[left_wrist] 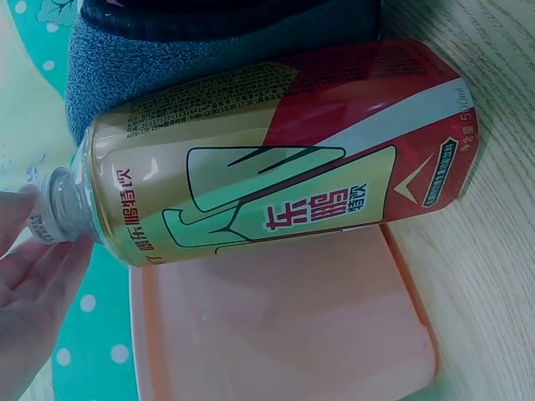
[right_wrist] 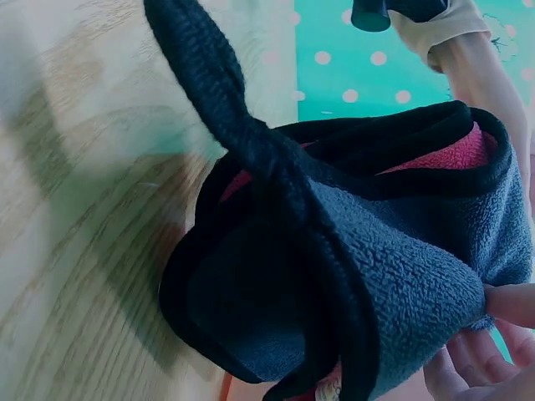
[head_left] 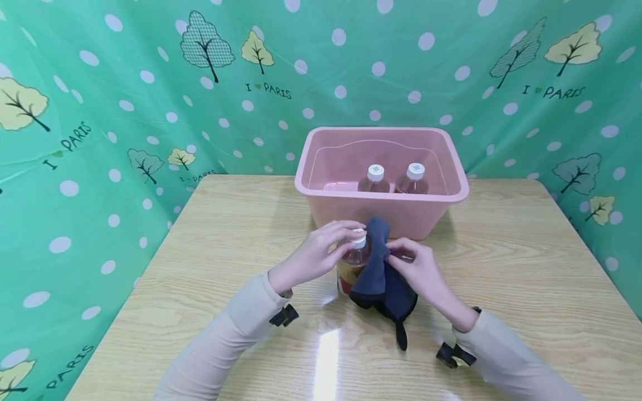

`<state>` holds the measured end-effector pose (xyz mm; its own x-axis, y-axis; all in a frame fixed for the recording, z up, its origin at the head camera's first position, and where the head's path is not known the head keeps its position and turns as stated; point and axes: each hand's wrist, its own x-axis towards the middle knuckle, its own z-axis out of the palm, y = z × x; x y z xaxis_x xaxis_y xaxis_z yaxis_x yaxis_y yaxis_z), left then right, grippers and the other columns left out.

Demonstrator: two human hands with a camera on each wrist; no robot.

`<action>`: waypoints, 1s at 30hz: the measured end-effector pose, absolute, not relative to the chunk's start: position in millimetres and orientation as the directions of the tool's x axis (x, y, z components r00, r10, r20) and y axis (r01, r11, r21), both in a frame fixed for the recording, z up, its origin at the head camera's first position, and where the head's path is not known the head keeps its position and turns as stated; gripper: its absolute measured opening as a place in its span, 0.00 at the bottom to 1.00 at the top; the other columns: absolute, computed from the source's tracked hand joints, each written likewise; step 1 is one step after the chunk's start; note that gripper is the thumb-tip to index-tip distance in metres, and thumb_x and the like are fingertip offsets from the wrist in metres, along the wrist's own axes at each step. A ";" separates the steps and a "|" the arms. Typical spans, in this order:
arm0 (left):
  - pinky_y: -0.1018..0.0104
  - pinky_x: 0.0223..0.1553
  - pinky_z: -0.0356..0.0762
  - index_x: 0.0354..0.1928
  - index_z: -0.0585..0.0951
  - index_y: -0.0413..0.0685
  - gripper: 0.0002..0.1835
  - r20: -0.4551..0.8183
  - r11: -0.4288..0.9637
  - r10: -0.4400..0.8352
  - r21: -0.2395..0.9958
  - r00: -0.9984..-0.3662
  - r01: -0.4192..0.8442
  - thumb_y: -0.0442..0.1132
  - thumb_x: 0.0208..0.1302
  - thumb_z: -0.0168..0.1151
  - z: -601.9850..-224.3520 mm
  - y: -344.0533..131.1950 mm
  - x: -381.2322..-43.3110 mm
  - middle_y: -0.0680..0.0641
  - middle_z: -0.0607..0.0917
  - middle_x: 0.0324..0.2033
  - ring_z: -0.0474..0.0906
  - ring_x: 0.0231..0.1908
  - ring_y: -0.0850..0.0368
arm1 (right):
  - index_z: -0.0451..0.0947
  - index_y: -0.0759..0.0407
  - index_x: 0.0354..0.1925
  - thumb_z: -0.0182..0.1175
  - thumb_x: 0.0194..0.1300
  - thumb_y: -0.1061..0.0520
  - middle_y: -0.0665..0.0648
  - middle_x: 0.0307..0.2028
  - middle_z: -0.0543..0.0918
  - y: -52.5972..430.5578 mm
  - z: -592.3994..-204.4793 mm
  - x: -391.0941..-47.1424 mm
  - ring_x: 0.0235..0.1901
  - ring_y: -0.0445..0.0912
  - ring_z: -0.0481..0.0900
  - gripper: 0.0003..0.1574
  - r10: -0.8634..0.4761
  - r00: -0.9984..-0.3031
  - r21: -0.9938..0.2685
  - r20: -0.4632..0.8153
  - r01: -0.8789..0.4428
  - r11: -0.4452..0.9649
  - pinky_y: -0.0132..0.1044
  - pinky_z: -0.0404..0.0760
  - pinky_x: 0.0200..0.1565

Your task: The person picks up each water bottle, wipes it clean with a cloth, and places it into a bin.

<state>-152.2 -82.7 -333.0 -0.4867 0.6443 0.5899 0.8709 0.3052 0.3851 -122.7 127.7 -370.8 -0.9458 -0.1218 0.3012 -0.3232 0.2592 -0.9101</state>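
A drink bottle [left_wrist: 276, 159] with a white cap and a gold and red label stands upright on the table, in front of the pink bin. My left hand [head_left: 323, 248] pinches its cap [left_wrist: 52, 213] between thumb and fingers. Against the bottle's right side hangs a folded dark blue-grey cloth [head_left: 373, 273] with black edging, a hanging loop [head_left: 401, 336] and a pink inner face. The thumb and fingers of my right hand [head_left: 417, 266] pinch this cloth, as the right wrist view also shows. The cloth covers part of the bottle in the head view.
Behind the hands stands the pink bin [head_left: 381, 203], with two white-capped bottles [head_left: 375, 177] inside, towards its right. The wooden table [head_left: 241, 223] extends to both sides. A green dotted curtain [head_left: 321, 72] hangs along the back and sides.
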 end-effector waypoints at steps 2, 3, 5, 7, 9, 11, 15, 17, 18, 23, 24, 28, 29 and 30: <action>0.73 0.52 0.67 0.43 0.78 0.37 0.11 0.591 0.307 0.644 0.382 -0.486 0.872 0.29 0.57 0.58 -332.4 -82.6 -151.8 0.43 0.78 0.46 0.72 0.49 0.56 | 0.75 0.75 0.34 0.56 0.51 0.76 0.64 0.31 0.79 127.7 -370.2 -123.1 0.30 0.30 0.74 0.09 -0.123 -0.948 -0.912 0.293 -0.316 0.260 0.23 0.76 0.35; 0.73 0.52 0.67 0.43 0.78 0.37 0.11 0.592 0.308 0.644 0.380 -0.485 0.872 0.29 0.57 0.58 -332.2 -82.6 -151.7 0.43 0.78 0.46 0.72 0.49 0.56 | 0.75 0.75 0.35 0.56 0.51 0.76 0.65 0.31 0.79 127.8 -370.2 -123.4 0.30 0.30 0.74 0.09 -0.126 -0.949 -0.914 0.289 -0.313 0.260 0.23 0.76 0.35; 0.73 0.52 0.67 0.43 0.78 0.37 0.11 0.591 0.309 0.645 0.379 -0.485 0.872 0.29 0.57 0.58 -331.9 -82.6 -151.6 0.43 0.78 0.46 0.72 0.49 0.55 | 0.75 0.75 0.34 0.56 0.51 0.76 0.66 0.31 0.79 128.0 -370.5 -124.0 0.30 0.30 0.74 0.09 -0.134 -0.950 -0.913 0.281 -0.308 0.269 0.24 0.76 0.35; 0.73 0.52 0.67 0.43 0.78 0.37 0.11 0.590 0.307 0.645 0.381 -0.485 0.872 0.29 0.57 0.57 -331.6 -82.6 -151.5 0.43 0.78 0.46 0.72 0.49 0.55 | 0.75 0.74 0.34 0.56 0.51 0.76 0.66 0.31 0.79 128.0 -372.2 -125.0 0.29 0.31 0.74 0.08 -0.142 -0.951 -0.911 0.273 -0.303 0.281 0.25 0.76 0.35; 0.73 0.52 0.67 0.43 0.78 0.37 0.11 0.590 0.306 0.645 0.383 -0.486 0.872 0.29 0.57 0.57 -331.8 -82.7 -151.8 0.43 0.78 0.46 0.72 0.49 0.56 | 0.75 0.74 0.33 0.56 0.51 0.76 0.66 0.31 0.80 128.1 -374.3 -126.4 0.29 0.31 0.74 0.07 -0.154 -0.952 -0.908 0.263 -0.298 0.295 0.26 0.76 0.35; 0.73 0.52 0.67 0.43 0.78 0.36 0.12 0.590 0.302 0.646 0.385 -0.485 0.872 0.29 0.56 0.57 -332.2 -83.0 -152.2 0.43 0.78 0.46 0.72 0.50 0.56 | 0.75 0.73 0.32 0.56 0.51 0.76 0.66 0.30 0.80 128.1 -377.3 -127.7 0.29 0.32 0.74 0.07 -0.165 -0.954 -0.906 0.249 -0.289 0.308 0.27 0.76 0.35; 0.72 0.52 0.67 0.44 0.78 0.35 0.12 0.590 0.297 0.650 0.385 -0.480 0.874 0.29 0.56 0.57 -333.3 -83.4 -153.2 0.42 0.78 0.46 0.71 0.50 0.56 | 0.75 0.73 0.31 0.56 0.50 0.76 0.65 0.29 0.80 128.1 -385.0 -130.4 0.29 0.33 0.74 0.07 -0.174 -0.959 -0.900 0.226 -0.274 0.340 0.31 0.77 0.35; 0.72 0.52 0.67 0.44 0.78 0.36 0.12 0.589 0.295 0.651 0.384 -0.479 0.875 0.29 0.57 0.57 -333.3 -83.3 -153.1 0.42 0.78 0.46 0.71 0.50 0.56 | 0.75 0.73 0.30 0.56 0.50 0.77 0.65 0.29 0.80 128.1 -388.9 -131.5 0.29 0.34 0.74 0.07 -0.174 -0.960 -0.895 0.217 -0.267 0.357 0.32 0.78 0.35; 0.72 0.52 0.67 0.44 0.78 0.36 0.12 0.589 0.295 0.651 0.384 -0.478 0.875 0.29 0.57 0.57 -333.3 -83.2 -153.1 0.42 0.78 0.46 0.71 0.50 0.56 | 0.75 0.72 0.31 0.56 0.50 0.77 0.65 0.29 0.80 128.1 -390.5 -132.0 0.29 0.34 0.74 0.07 -0.174 -0.961 -0.892 0.215 -0.266 0.366 0.33 0.78 0.35; 0.72 0.52 0.67 0.44 0.77 0.36 0.12 0.591 0.292 0.651 0.384 -0.476 0.876 0.29 0.57 0.57 -333.7 -82.3 -153.5 0.42 0.78 0.46 0.71 0.49 0.56 | 0.75 0.72 0.31 0.56 0.50 0.76 0.63 0.29 0.80 128.9 -396.7 -133.5 0.30 0.39 0.76 0.07 -0.182 -0.963 -0.886 0.199 -0.256 0.386 0.37 0.78 0.37; 0.72 0.52 0.66 0.44 0.77 0.36 0.12 0.591 0.291 0.651 0.385 -0.476 0.876 0.29 0.57 0.57 -333.7 -82.3 -153.3 0.42 0.78 0.46 0.71 0.49 0.56 | 0.75 0.72 0.31 0.56 0.50 0.76 0.63 0.29 0.80 129.1 -398.1 -134.0 0.30 0.40 0.76 0.07 -0.186 -0.962 -0.883 0.199 -0.258 0.391 0.37 0.78 0.37; 0.72 0.54 0.65 0.44 0.77 0.35 0.12 0.592 0.293 0.649 0.385 -0.478 0.875 0.28 0.56 0.58 -333.6 -82.5 -152.4 0.41 0.78 0.46 0.71 0.50 0.55 | 0.76 0.72 0.31 0.57 0.50 0.76 0.62 0.29 0.80 129.9 -404.3 -136.2 0.29 0.43 0.76 0.07 -0.209 -0.957 -0.866 0.201 -0.273 0.419 0.34 0.78 0.35; 0.72 0.54 0.65 0.44 0.77 0.35 0.12 0.592 0.294 0.648 0.385 -0.478 0.875 0.28 0.56 0.58 -333.3 -82.5 -152.0 0.41 0.78 0.46 0.71 0.50 0.54 | 0.76 0.71 0.31 0.57 0.50 0.76 0.62 0.28 0.80 130.1 -405.8 -136.7 0.29 0.43 0.76 0.07 -0.216 -0.956 -0.862 0.201 -0.277 0.424 0.33 0.77 0.34; 0.72 0.54 0.65 0.43 0.77 0.35 0.12 0.592 0.294 0.648 0.386 -0.479 0.874 0.28 0.56 0.58 -333.3 -82.5 -152.0 0.41 0.78 0.46 0.71 0.51 0.54 | 0.76 0.71 0.31 0.57 0.50 0.76 0.62 0.28 0.80 130.5 -407.5 -137.4 0.29 0.43 0.76 0.07 -0.222 -0.954 -0.858 0.201 -0.281 0.430 0.32 0.77 0.33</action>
